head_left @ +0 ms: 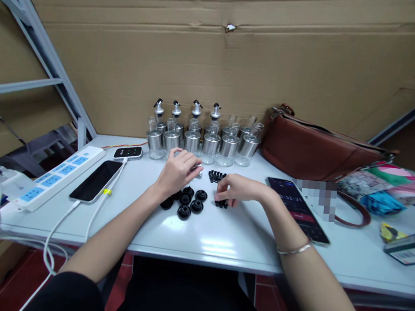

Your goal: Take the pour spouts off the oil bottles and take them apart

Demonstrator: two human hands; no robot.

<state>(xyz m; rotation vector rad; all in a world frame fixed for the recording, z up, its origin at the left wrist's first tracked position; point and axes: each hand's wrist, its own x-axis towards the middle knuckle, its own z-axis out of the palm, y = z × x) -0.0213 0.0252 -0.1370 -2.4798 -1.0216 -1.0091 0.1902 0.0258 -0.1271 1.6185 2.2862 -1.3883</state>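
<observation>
My left hand (179, 171) is closed around a small silvery piece that shows at its fingertips, over the middle of the table. Below it lie several round black caps (184, 212). To the right, my right hand (234, 189) reaches down with bent fingers to a group of small black pieces (217, 175); its fingertips touch or nearly touch them, and what they hold is hidden. Behind the hands stand two rows of glass bottles with metal sleeves (211, 145). Pourer tops (196, 108) are fitted on several bottles in the back row.
On the left are a white power strip (60, 177), a black phone (96, 180), a small white device (128, 153) and cables. A large phone (297, 207), a brown bag (317, 148) and a box (412, 247) lie on the right. Cardboard (146, 63) stands behind the table.
</observation>
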